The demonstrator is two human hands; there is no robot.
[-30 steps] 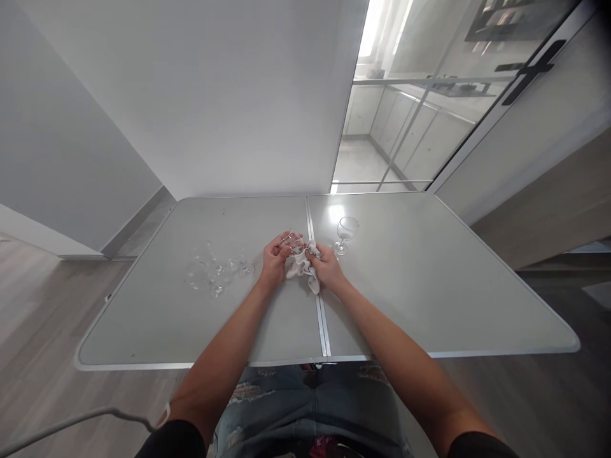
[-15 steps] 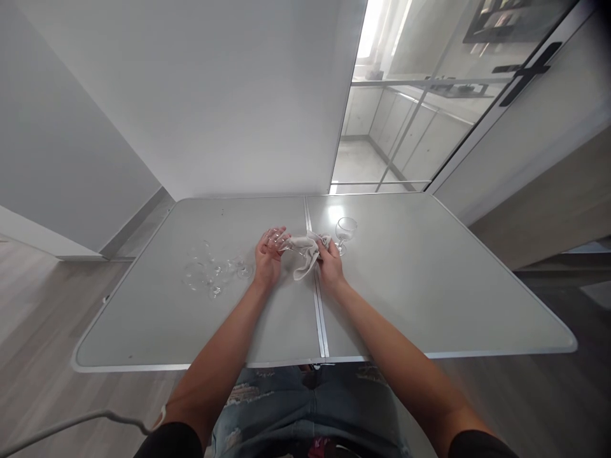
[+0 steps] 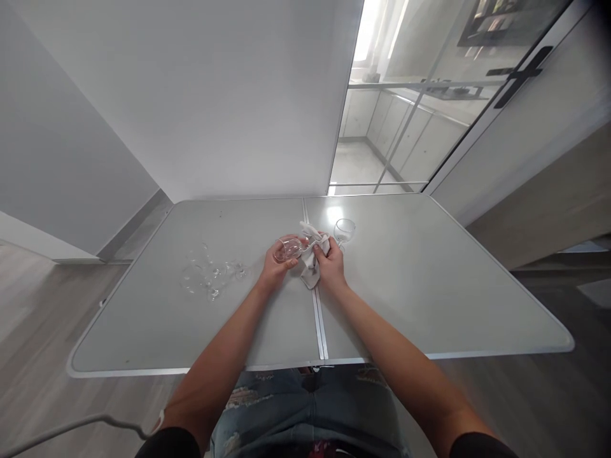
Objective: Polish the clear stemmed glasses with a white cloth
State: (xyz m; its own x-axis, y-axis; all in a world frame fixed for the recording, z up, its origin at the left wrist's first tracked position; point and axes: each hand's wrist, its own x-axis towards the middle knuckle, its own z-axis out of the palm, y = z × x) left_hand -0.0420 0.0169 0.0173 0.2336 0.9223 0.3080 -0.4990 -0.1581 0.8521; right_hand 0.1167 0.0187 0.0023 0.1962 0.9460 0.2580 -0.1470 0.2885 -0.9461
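Drawing nearer each other, the left hand (image 3: 273, 266) curled around a glass (image 3: 287, 249) by its bowl and the right hand (image 3: 333, 266) pinched a newly bunched cloth (image 3: 310, 275) at its stem, so wiping seemingly centred there, between them.

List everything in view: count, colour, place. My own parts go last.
Table: 1, pale grey, centre
Held glass: 1, transparent, over table centre
Cloth: 1, white, right of held glass
Standing glass: 1, transparent, right of cloth
Other glasses: several, overlapping too much to count, transparent, table's left half
Walls: at least 2, grey-white, beyond table and left
Glazed door: 1, transparent with pale bars, upper right
Handle: 1, black, upper right
Floor: 1, grey-brown, around table
Cable: 1, pale grey, lower left
Jeans: 1 pair, blue, bottom centre
Sleeves: 2, black, bottom edge
Forearms: 2, bare, over table's near edge
Left hand: 1, bare, on held glass
Right hand: 1, bare, gripping cloth
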